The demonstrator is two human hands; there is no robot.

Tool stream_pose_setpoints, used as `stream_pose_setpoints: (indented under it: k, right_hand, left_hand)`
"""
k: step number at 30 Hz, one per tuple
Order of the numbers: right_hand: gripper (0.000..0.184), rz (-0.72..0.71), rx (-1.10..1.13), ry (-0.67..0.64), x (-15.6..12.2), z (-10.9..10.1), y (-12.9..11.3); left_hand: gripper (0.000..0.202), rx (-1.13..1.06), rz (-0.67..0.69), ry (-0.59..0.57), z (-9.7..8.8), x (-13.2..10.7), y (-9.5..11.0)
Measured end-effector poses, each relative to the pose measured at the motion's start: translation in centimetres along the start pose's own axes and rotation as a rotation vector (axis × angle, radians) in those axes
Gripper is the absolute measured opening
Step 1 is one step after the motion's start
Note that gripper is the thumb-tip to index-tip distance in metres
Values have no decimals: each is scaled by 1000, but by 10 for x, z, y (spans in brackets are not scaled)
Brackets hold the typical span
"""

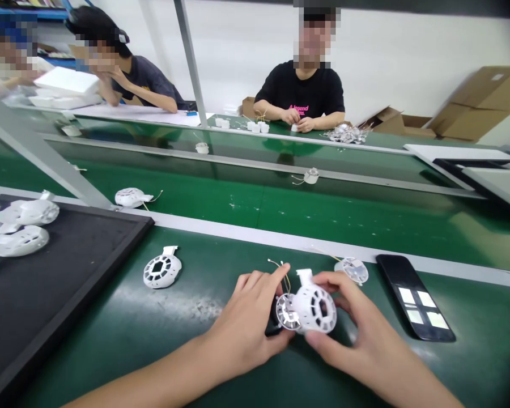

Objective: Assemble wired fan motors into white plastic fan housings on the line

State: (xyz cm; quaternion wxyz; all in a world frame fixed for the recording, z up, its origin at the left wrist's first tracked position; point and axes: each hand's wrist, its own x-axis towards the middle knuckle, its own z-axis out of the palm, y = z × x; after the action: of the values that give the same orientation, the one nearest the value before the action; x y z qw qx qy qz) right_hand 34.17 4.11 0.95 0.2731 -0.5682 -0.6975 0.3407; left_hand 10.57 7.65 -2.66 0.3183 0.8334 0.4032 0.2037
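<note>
Centrally, white slotted housing, shiny reflector disc touching

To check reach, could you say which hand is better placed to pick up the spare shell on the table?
Likely left: the left hand, holding a disc, is nearer the spare shell; the right hand grips another shell farther off.

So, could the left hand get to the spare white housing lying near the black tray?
Probably yes: only bare green table lies between the left hand and the spare white housing, though that hand is gripping a silver disc.
</note>
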Motion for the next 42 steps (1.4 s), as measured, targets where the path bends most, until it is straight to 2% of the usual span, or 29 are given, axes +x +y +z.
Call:
stream_pose_setpoints:
  k: [3,7,24,27,32,34,38,39,42]
  right_hand:
    - [48,-6,19,-25,2,16,-10]
    - [44,24,22,-60,6,28,-10]
    - [50,17,15,-73,5,31,-4]
    - [50,24,-59,-69,6,33,-3]
    - [49,-77,-222,-6,8,37,5]
    - [46,-84,-204,-14,9,36,8]
    - [46,-152,-182,1,7,32,9]
    - [48,-199,-189,33,6,31,9]
    - [53,-336,-211,117,3,32,6]
  left_hand:
    - [114,9,26,7,6,-1,-3]
    - [117,41,11,-10,8,0,-5]
    - [118,107,28,-7,9,1,-2]
    - [115,113,30,0,11,0,-2]
    - [113,124,89,32,4,0,3]
    - [103,50,83,27,-5,1,5]
    - [33,-188,-86,29,-22,4,8]
    - [26,-218,-115,34,-24,5,8]
    - [25,-351,-150,-12,-24,6,9]
